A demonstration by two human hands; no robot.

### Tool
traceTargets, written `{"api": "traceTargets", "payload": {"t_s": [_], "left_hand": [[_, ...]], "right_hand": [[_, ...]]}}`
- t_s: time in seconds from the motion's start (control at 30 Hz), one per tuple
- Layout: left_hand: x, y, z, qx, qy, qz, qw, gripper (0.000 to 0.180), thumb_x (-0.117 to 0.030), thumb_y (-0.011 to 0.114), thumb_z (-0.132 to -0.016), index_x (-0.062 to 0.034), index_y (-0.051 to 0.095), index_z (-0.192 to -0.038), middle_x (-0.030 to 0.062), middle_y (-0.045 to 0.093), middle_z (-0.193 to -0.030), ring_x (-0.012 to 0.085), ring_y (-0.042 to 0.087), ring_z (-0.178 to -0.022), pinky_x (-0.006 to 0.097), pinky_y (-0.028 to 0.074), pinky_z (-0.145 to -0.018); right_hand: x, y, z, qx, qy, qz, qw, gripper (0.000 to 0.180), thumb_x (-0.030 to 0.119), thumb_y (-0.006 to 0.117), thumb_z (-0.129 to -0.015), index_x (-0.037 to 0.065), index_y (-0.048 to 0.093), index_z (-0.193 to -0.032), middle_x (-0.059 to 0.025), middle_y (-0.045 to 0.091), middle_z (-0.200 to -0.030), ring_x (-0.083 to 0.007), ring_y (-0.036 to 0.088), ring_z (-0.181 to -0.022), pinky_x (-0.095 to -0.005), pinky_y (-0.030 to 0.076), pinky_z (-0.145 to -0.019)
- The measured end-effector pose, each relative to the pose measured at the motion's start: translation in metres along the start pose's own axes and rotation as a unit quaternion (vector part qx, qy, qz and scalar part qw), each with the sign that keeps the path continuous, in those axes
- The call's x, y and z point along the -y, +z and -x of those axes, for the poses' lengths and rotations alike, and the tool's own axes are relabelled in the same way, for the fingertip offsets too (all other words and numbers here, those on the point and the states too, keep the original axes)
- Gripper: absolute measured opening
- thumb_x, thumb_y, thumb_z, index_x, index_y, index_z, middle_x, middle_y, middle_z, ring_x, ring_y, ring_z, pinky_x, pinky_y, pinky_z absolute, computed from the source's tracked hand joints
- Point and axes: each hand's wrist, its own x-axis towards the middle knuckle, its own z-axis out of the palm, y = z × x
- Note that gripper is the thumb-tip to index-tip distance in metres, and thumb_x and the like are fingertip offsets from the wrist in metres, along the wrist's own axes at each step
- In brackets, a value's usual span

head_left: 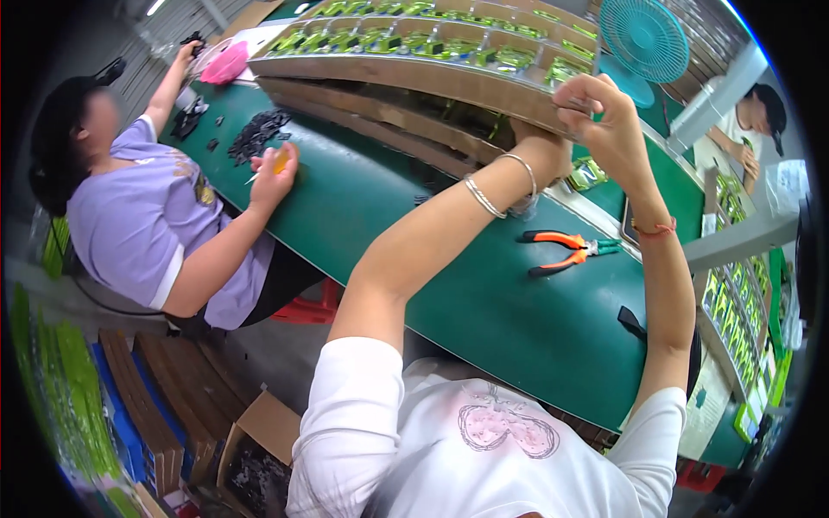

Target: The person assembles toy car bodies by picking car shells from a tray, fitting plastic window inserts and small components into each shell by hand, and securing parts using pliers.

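A long cardboard tray [414, 83], divided into compartments with bright green packets, sits raised at the back of the green table. My right hand [609, 116] is closed at its right corner, fingers bent and thumb pinching the edge. My left hand [542, 148] reaches in beneath that same corner; its fingers are hidden by the tray. Under the upper tray, more cardboard trays [380, 108] are stacked. Close below my hands lies a green-wrapped packet [587, 174]. Pliers [570, 250] with orange and black handles rest on the table nearer to me.
A black strap piece [631, 323] lies at the table's right side. On the left, a co-worker in a purple shirt [138, 207] sits near a pile of black parts [257, 136]. A teal fan [643, 39] stands at the back right. Cardboard boxes [259, 432] stand on the floor.
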Motion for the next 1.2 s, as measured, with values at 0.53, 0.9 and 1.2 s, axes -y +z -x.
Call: {"api": "traceTargets", "payload": {"t_s": [0.53,0.9,1.2], "left_hand": [[0.009,0.011,0.065,-0.245,-0.008,0.082,0.966,0.036,-0.015,0.071,-0.081,-0.0017,0.068,-0.114,0.0174,0.067,-0.104,0.0357,0.061,-0.107,0.047,0.049,-0.091],[0.016,-0.044,0.244,0.153,-0.198,0.758,0.602,0.048,-0.019,0.057,-0.107,0.0098,0.05,-0.144,0.0221,0.069,-0.124,0.0199,0.071,-0.098,0.032,0.059,-0.086],[0.015,-0.001,0.262,0.235,-0.294,0.774,0.51,0.054,-0.04,0.038,-0.113,0.0072,0.06,-0.129,0.0228,0.074,-0.095,0.0176,0.069,-0.068,0.03,0.061,-0.06]], "right_hand": [[0.003,0.004,-0.005,0.011,0.025,-0.019,0.999,0.021,-0.007,0.072,-0.08,0.004,0.072,-0.098,-0.0063,0.059,-0.09,-0.0213,0.059,-0.087,-0.0326,0.049,-0.081],[-0.028,0.034,0.04,-0.01,-0.025,0.008,1.0,0.022,-0.006,0.075,-0.082,0.006,0.072,-0.101,-0.005,0.064,-0.091,-0.0191,0.057,-0.085,-0.0316,0.048,-0.081],[0.023,0.024,0.141,0.008,-0.082,0.14,0.987,0.025,-0.001,0.074,-0.082,0.009,0.07,-0.104,-0.0114,0.066,-0.12,-0.0368,0.063,-0.105,-0.044,0.053,-0.089]]}}
